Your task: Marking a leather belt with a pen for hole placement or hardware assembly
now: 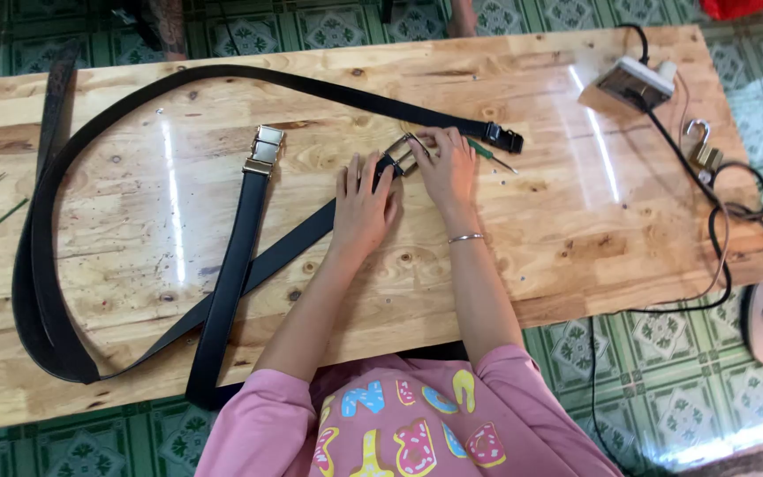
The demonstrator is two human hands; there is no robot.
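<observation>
Left hand (362, 208) presses the black belt (249, 274) flat (strap running toward the tabletop's near-left corner); right hand (446, 168) pinches its buckle (404, 152).

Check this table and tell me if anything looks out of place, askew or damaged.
Nothing looks damaged or spilled. The long belt sprawls in a loose loop, crossed by a second belt whose end hangs off the near edge of the table. Both hands, left and right, rest at a buckle. A padlock sits open among the cables.

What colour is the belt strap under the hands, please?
The leather belt strap is black, clearest in the head view.
</observation>
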